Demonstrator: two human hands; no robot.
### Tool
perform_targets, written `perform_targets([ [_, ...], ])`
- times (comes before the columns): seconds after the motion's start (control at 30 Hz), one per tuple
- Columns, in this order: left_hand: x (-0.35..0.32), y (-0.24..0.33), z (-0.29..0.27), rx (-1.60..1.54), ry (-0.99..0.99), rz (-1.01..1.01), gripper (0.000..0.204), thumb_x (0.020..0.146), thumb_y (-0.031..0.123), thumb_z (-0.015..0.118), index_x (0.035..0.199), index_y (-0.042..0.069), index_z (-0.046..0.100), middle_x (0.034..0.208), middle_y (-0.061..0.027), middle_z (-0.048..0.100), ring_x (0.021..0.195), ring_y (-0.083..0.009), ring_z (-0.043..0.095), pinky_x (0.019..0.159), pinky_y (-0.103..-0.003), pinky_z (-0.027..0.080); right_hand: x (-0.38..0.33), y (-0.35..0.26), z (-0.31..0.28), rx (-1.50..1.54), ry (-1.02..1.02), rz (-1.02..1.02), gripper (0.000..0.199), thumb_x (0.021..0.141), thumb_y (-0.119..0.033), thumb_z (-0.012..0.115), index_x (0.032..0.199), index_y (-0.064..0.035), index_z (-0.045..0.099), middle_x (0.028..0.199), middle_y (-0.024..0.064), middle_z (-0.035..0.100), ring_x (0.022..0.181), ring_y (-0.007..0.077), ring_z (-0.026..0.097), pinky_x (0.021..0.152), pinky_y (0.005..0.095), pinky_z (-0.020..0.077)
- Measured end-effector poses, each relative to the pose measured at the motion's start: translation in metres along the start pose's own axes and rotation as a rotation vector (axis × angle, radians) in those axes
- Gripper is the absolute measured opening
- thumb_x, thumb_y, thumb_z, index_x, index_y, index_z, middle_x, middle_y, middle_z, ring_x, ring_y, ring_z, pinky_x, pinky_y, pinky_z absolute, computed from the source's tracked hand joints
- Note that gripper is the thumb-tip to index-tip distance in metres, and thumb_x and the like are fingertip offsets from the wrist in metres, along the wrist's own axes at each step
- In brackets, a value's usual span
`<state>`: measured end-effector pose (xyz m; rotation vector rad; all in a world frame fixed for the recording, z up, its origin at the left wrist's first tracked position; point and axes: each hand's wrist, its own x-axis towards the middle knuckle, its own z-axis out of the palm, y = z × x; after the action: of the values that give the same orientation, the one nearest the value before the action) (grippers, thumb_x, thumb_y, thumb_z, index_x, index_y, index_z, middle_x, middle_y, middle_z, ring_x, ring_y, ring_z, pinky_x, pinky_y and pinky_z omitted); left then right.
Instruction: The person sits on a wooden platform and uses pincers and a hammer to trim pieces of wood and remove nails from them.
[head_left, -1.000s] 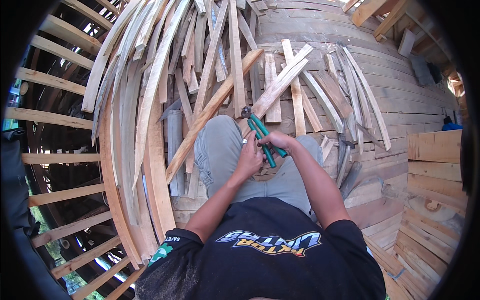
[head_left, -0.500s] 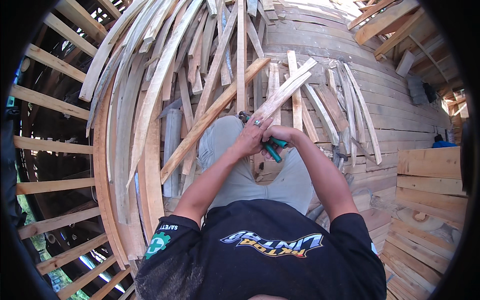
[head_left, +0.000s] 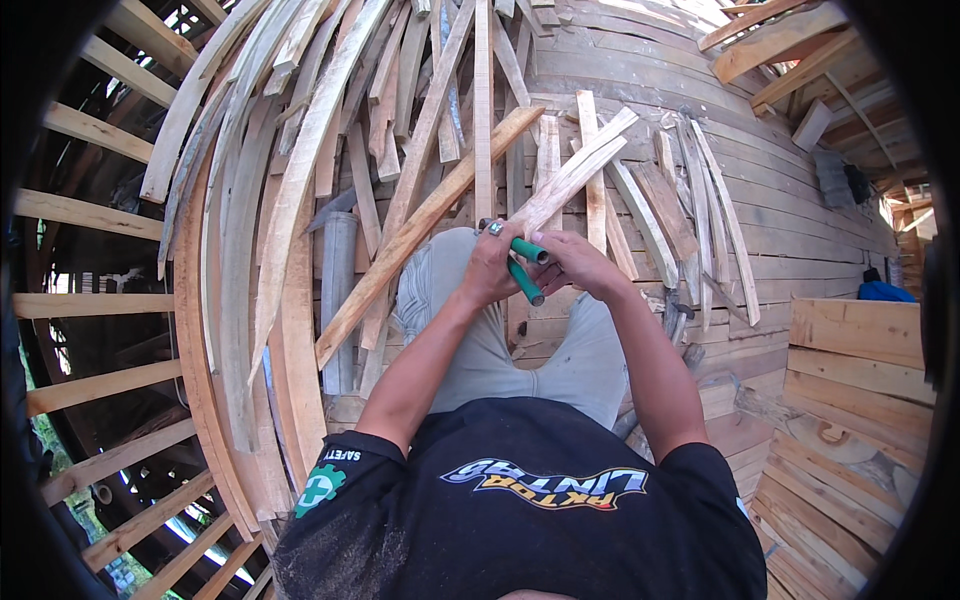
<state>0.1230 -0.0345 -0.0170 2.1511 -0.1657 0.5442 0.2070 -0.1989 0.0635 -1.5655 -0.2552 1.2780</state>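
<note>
Pliers (head_left: 526, 268) with green handles sit between both hands: left hand (head_left: 492, 265) and right hand (head_left: 578, 265) each wrapped tight around them, above scattered wooden slats (head_left: 430, 215).

Green-handled pliers (head_left: 527, 268) now drawn closer between both hands

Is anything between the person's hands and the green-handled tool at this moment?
Nothing visible. The left hand and the right hand both close directly on the green-handled tool, held above the knees. The loose wooden slats lie beyond and beside the hands, not between them and the tool.
</note>
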Motion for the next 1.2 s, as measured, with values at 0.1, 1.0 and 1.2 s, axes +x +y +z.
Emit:
perform_targets([
  [0.1, 0.003, -0.003, -0.007, -0.020, 0.006, -0.061, 0.044, 0.067, 0.016, 0.079, 0.102, 0.004, 0.054, 0.086, -0.0163, 0.059, 0.081, -0.0375, 0.061, 0.071, -0.045, 0.048, -0.015, 0.005, 0.015, -0.090, 0.121, -0.278, 0.067, 0.085, -0.028, 0.072, 0.140, -0.0042, 0.041, 0.109, 0.0157, 0.061, 0.086, 0.0206, 0.067, 0.075, 0.0326, 0.0572],
  [1.0, 0.057, 0.029, 0.005, -0.530, 0.529, -0.162, 0.046, 0.092, 0.019, 0.065, 0.129, 0.000, 0.046, 0.098, -0.0066, 0.060, 0.093, -0.0183, 0.060, 0.081, -0.032, 0.048, -0.012, -0.053, 0.028, -0.704, 0.428, -0.862, 0.074, 0.069, -0.029, 0.083, 0.132, -0.0084, 0.050, 0.124, 0.0110, 0.054, 0.104, 0.0292, 0.062, 0.093, 0.0415, 0.0497],
  [1.2, 0.083, 0.050, -0.030, -0.595, 0.387, -0.112, 0.021, 0.099, 0.021, 0.053, 0.110, 0.003, 0.050, 0.085, -0.0042, 0.051, 0.081, -0.0140, 0.050, 0.080, -0.035, 0.046, -0.036, 0.071, -0.070, -0.274, 0.983, -0.539, 0.068, 0.084, -0.027, 0.074, 0.140, -0.0061, 0.043, 0.123, 0.0142, 0.055, 0.097, 0.0208, 0.061, 0.089, 0.0361, 0.0498],
])
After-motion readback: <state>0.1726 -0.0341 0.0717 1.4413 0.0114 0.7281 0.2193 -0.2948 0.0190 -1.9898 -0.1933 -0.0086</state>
